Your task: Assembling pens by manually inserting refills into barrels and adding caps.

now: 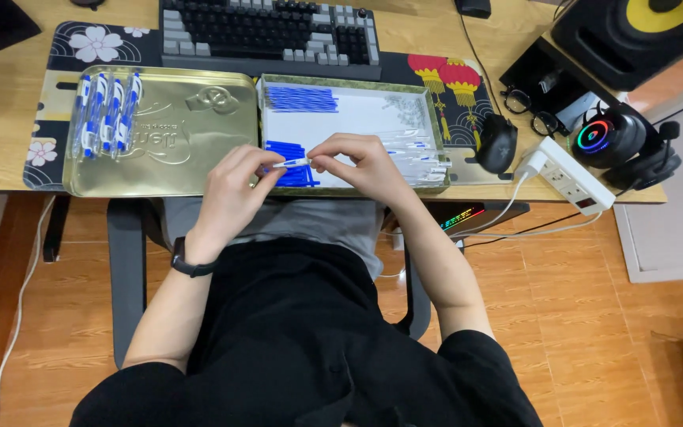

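My left hand (pixel 235 186) and my right hand (pixel 361 162) meet over the front edge of a shallow white-lined box (pixel 357 119), and both pinch one clear pen barrel (pixel 294 164) with a blue part inside. Blue refills lie in the box in two bunches, one at the back left (pixel 302 99) and one under my hands (pixel 286 150). Clear pen barrels (pixel 416 154) are piled at the box's right side. Several assembled blue-and-white pens (pixel 108 115) lie in a row on a gold tin lid (pixel 183 150) to the left.
A keyboard (pixel 270 32) sits behind the box on a patterned desk mat (pixel 96 43). To the right are a black mouse (pixel 497 142), glasses (pixel 531 111), a white power strip (pixel 575 178), headphones (pixel 622 142) and a speaker (pixel 634 32). A black watch (pixel 191 265) is on my left wrist.
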